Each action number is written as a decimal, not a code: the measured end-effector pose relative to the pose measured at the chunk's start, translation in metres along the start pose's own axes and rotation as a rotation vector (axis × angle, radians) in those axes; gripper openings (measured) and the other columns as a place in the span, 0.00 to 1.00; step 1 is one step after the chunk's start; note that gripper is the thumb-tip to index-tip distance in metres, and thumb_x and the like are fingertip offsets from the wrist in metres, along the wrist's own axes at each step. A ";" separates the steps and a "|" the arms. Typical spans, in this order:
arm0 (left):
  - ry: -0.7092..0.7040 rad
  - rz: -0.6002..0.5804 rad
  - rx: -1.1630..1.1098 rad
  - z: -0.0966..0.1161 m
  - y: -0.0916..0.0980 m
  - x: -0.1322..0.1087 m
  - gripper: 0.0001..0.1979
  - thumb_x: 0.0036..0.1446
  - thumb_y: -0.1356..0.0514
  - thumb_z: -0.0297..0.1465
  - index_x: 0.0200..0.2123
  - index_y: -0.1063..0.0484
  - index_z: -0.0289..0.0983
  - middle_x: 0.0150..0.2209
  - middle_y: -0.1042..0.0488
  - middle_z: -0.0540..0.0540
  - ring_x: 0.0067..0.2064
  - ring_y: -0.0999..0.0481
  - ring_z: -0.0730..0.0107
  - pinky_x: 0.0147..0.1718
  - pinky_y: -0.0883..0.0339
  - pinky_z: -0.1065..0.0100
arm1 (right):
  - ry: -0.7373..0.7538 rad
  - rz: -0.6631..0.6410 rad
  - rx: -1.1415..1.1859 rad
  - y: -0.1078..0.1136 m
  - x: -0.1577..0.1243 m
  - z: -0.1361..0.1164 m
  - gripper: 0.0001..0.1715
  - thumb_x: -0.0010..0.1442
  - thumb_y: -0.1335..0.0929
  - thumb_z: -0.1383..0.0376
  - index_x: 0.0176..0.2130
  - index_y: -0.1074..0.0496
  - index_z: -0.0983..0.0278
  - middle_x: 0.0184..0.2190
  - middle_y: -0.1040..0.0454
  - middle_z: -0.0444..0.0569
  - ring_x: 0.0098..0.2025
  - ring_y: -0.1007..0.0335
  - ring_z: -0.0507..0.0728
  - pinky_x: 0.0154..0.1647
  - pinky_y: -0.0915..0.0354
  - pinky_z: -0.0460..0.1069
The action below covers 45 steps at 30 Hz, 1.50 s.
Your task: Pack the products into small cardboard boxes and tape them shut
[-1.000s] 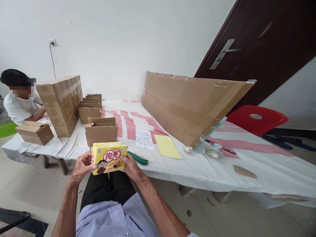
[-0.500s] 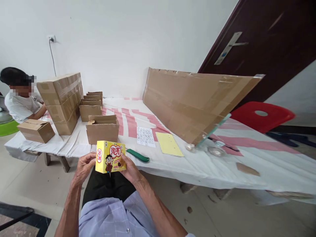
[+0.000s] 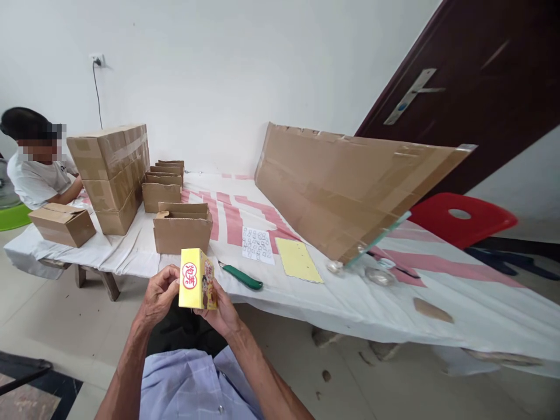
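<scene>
A small yellow snack box with red lettering and a cartoon figure is held upright in front of me, just off the table's near edge. My right hand grips its right side, with fingers wrapped partly behind it. At the box's left edge, my left hand has its fingers curled and closed, the fingertips against the cardboard. Beyond the box lies a green utility knife on the cloth. Close behind the box stands an open brown carton.
Sealed cartons are stacked at the left, beside a single carton and a seated person. More open cartons stand in a row. A yellow sheet, a printed sheet and a large cardboard panel are to the right.
The snack box has turned so that its narrow lettered side now faces me and its front points right. Both hands have shifted slightly with it, and the view has moved a little.
</scene>
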<state>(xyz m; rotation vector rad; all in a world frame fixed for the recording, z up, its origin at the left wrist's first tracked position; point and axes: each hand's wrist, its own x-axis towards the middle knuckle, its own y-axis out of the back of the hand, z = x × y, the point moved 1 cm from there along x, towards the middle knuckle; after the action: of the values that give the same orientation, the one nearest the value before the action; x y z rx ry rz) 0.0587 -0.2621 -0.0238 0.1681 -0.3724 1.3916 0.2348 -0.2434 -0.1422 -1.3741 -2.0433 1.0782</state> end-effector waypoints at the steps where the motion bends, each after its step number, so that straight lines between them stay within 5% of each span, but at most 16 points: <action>1: 0.000 -0.004 -0.010 -0.001 -0.002 0.000 0.22 0.58 0.28 0.51 0.30 0.23 0.37 0.32 0.25 0.46 0.34 0.30 0.67 0.34 0.33 0.69 | -0.005 0.000 0.014 0.001 0.000 0.003 0.25 0.66 0.26 0.45 0.52 0.21 0.59 0.44 0.13 0.49 0.38 0.15 0.60 0.31 0.22 0.51; 9: 0.085 -0.087 -0.253 -0.004 -0.006 -0.007 0.17 0.62 0.29 0.45 0.34 0.25 0.37 0.37 0.22 0.43 0.37 0.22 0.63 0.35 0.25 0.66 | 0.008 0.026 0.039 0.004 -0.003 -0.003 0.25 0.67 0.28 0.43 0.51 0.20 0.57 0.45 0.13 0.48 0.43 0.16 0.59 0.33 0.23 0.50; 13: 0.113 -0.084 -0.215 -0.004 0.006 -0.012 0.15 0.64 0.31 0.43 0.34 0.24 0.37 0.36 0.19 0.41 0.36 0.19 0.62 0.36 0.24 0.65 | 0.055 0.103 0.014 0.012 -0.005 -0.019 0.20 0.67 0.27 0.46 0.49 0.20 0.56 0.44 0.13 0.47 0.41 0.16 0.61 0.33 0.22 0.53; 17: 0.212 0.022 0.176 -0.017 0.054 -0.024 0.16 0.58 0.30 0.45 0.31 0.21 0.37 0.31 0.18 0.41 0.32 0.20 0.60 0.34 0.26 0.64 | 0.121 0.085 -0.090 0.017 -0.008 -0.031 0.26 0.63 0.25 0.43 0.52 0.22 0.55 0.45 0.13 0.47 0.43 0.15 0.62 0.32 0.20 0.54; 20: 0.409 0.230 0.713 -0.029 0.105 -0.044 0.09 0.52 0.32 0.37 0.25 0.23 0.40 0.24 0.22 0.46 0.28 0.24 0.61 0.31 0.33 0.66 | 0.187 0.121 -0.133 0.014 -0.009 -0.040 0.30 0.60 0.23 0.42 0.54 0.22 0.54 0.47 0.13 0.47 0.52 0.16 0.64 0.43 0.17 0.58; 25: 0.488 0.342 0.946 -0.037 0.151 -0.075 0.13 0.43 0.35 0.28 0.12 0.33 0.42 0.13 0.36 0.49 0.20 0.38 0.65 0.28 0.46 0.64 | 0.263 0.151 -0.206 -0.006 -0.013 -0.052 0.34 0.58 0.23 0.41 0.55 0.22 0.57 0.51 0.14 0.52 0.58 0.19 0.68 0.56 0.20 0.63; 30: 0.383 0.278 0.866 -0.049 0.132 -0.063 0.05 0.51 0.36 0.33 0.27 0.20 0.41 0.30 0.19 0.44 0.35 0.22 0.57 0.37 0.31 0.63 | 0.275 0.109 -0.294 -0.026 -0.019 -0.055 0.35 0.59 0.23 0.42 0.57 0.24 0.59 0.50 0.14 0.54 0.56 0.17 0.70 0.57 0.22 0.66; 33: 0.326 0.216 0.554 -0.051 0.106 -0.046 0.19 0.58 0.34 0.48 0.40 0.15 0.38 0.38 0.16 0.40 0.39 0.18 0.54 0.36 0.25 0.62 | 0.269 0.113 -0.335 -0.028 -0.021 -0.052 0.33 0.60 0.23 0.43 0.55 0.25 0.59 0.51 0.14 0.54 0.54 0.17 0.69 0.56 0.21 0.65; 37: 0.290 0.089 0.022 -0.036 0.067 -0.034 0.40 0.53 0.28 0.56 0.60 0.20 0.34 0.52 0.16 0.31 0.46 0.15 0.45 0.35 0.21 0.60 | 0.253 0.118 -0.422 -0.025 -0.020 -0.049 0.33 0.61 0.23 0.43 0.55 0.26 0.60 0.52 0.15 0.53 0.51 0.16 0.67 0.54 0.21 0.63; 40: 0.343 0.051 -0.025 -0.026 0.047 -0.030 0.42 0.51 0.24 0.52 0.63 0.22 0.34 0.55 0.16 0.31 0.52 0.15 0.39 0.45 0.19 0.56 | 0.269 0.104 -0.463 -0.025 -0.019 -0.047 0.33 0.62 0.24 0.43 0.56 0.26 0.60 0.53 0.16 0.52 0.52 0.17 0.66 0.55 0.21 0.61; 45: 0.387 0.249 0.032 -0.033 0.048 -0.015 0.43 0.44 0.23 0.55 0.57 0.19 0.34 0.52 0.14 0.35 0.55 0.16 0.38 0.52 0.19 0.54 | 0.317 0.101 -0.516 -0.021 -0.014 -0.047 0.40 0.58 0.23 0.42 0.62 0.28 0.57 0.53 0.19 0.50 0.50 0.18 0.63 0.43 0.20 0.53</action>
<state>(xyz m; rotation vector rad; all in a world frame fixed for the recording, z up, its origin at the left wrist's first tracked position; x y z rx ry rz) 0.0147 -0.2562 -0.0643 -0.1261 -0.0489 1.6369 0.2629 -0.2436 -0.0970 -1.7758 -2.1023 0.3328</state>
